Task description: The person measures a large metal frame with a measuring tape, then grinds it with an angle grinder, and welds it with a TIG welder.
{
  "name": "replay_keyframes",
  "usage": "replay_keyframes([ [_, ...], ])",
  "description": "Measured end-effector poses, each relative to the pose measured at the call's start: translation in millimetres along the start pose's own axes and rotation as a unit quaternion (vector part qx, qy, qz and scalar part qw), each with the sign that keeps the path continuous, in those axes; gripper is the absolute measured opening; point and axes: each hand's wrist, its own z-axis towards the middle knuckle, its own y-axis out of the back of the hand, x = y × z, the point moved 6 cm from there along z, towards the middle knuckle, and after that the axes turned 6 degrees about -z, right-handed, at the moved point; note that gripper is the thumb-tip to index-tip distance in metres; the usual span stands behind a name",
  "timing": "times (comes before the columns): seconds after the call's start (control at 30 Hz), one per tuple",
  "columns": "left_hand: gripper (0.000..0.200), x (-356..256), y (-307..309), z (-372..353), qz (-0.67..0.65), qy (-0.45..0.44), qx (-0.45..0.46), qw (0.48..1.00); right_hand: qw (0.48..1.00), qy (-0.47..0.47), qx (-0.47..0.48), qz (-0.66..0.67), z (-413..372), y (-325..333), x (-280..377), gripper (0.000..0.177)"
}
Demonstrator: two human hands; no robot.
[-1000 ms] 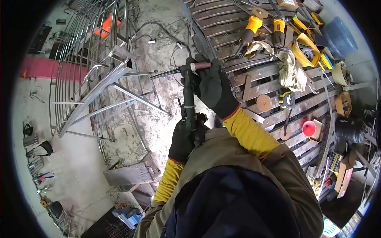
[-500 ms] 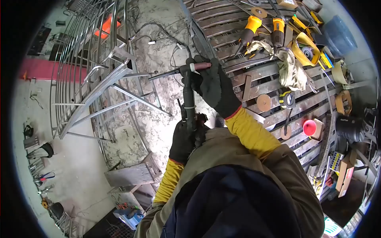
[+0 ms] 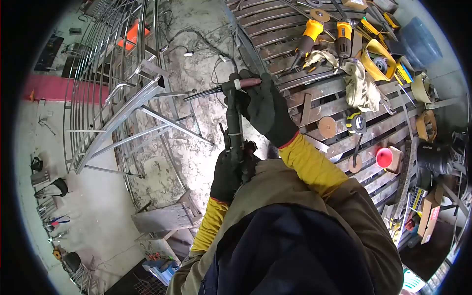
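Observation:
A TIG welding torch (image 3: 234, 118) stands out in front of my body, its dark handle pointing away from me. My left hand (image 3: 228, 173), in a dark glove, is wrapped round the lower handle. At the torch head, my gloved right hand (image 3: 265, 105) has its fingers closed on the pinkish-brown nozzle (image 3: 249, 83), which points right beside a white ring. Thin dark rods (image 3: 204, 93) stick out to the left of the head; how they are fixed cannot be made out. Yellow sleeves cover both forearms.
A metal frame of bars (image 3: 123, 110) stands on the left. On the slatted bench (image 3: 314, 105) at right lie angle grinders (image 3: 311, 32), a cloth (image 3: 360, 83), a tape measure (image 3: 355, 122), cutting discs (image 3: 327, 127) and a red cup (image 3: 384, 158). A cable (image 3: 199, 35) runs over the floor.
Hands and torch keep almost the same pose and hold. The whole view has shifted very slightly.

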Motion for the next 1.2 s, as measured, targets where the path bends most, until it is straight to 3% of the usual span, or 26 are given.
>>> replay_keyframes([
  [0.07,0.031,-3,-1,0,-0.039,0.008,0.002,0.999,1.000,0.002,-0.007,0.030,1,-2,-1,0.068],
  [0.17,0.029,-16,-1,0,0.003,-0.025,-0.002,1.000,1.000,0.014,-0.009,0.002,3,5,-3,0.067],
  [0.23,0.028,-23,1,0,0.049,-0.090,0.001,0.995,1.000,0.013,-0.008,-0.009,1,-2,0,0.065],
  [0.47,0.033,-26,0,-2,0.063,-0.060,0.021,0.996,0.997,0.029,-0.019,-0.069,4,11,-3,0.067],
  [0.57,0.033,2,-1,-2,-0.011,-0.009,0.024,1.000,0.995,0.050,-0.019,-0.085,1,7,-1,0.065],
  [0.63,0.032,-20,0,-5,0.132,-0.117,-0.007,0.984,0.996,0.035,-0.019,-0.078,0,6,1,0.066],
  [0.67,0.032,-24,-3,-5,0.132,-0.117,-0.007,0.984,0.997,0.020,-0.018,-0.071,-1,5,2,0.068],
  [0.7,0.035,-23,-5,-2,0.008,-0.076,-0.015,0.997,0.997,0.020,-0.018,-0.071,0,1,3,0.068],
  [0.73,0.047,-19,-6,0,-0.117,-0.033,-0.023,0.992,1.000,0.005,-0.021,0.012,0,-5,3,0.070],
  [0.77,0.047,-18,-5,-1,-0.117,-0.033,-0.024,0.992,0.995,-0.010,-0.023,0.096,0,-7,1,0.072],
  [0.83,0.053,-20,-4,-2,-0.021,-0.078,-0.027,0.996,0.996,-0.012,-0.022,0.086,1,-6,1,0.074],
  [0.97,0.052,-17,-3,-2,-0.011,-0.110,-0.028,0.993,0.995,-0.014,-0.025,0.093,1,-7,1,0.074],
  [1.0,0.038,6,-2,-2,0.004,-0.055,-0.010,0.998,0.995,-0.014,-0.025,0.093,0,-8,1,0.074],
  [1.03,0.039,21,-2,-1,0.019,0.001,0.008,1.000,0.996,-0.010,-0.038,0.082,0,-9,1,0.074],
  [1.2,0.041,14,0,-1,0.041,0.001,0.015,0.999,0.998,-0.014,-0.034,0.048,3,0,-2,0.070],
])
